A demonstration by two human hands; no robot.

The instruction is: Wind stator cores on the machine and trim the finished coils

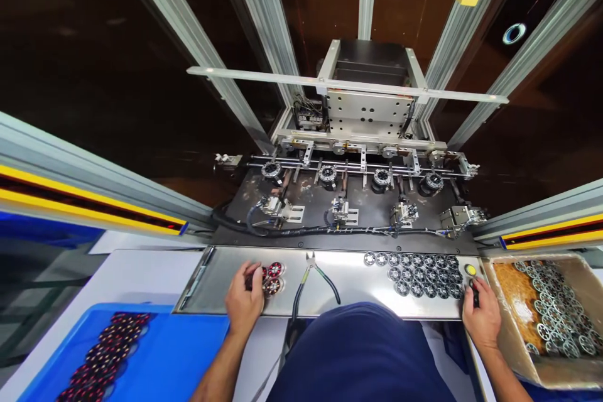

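My left hand (244,302) rests on the steel shelf (348,301), fingers curled against a few copper-wound stators (273,279) lying there. My right hand (480,316) sits at the shelf's right end, fingers closed on a dark control (474,294) just below a yellow button (470,269). Several bare metal stator cores (421,274) lie in rows left of that button. Beyond the shelf, the winding machine holds stators on its spindles (328,174).
Wire cutters (308,270) with dark handles lie mid-shelf. A blue tray (179,358) at lower left holds several wound stators (101,358). A cardboard box (518,301) at right holds bare cores (560,311). Aluminium frame rails and yellow light-curtain bars surround the opening.
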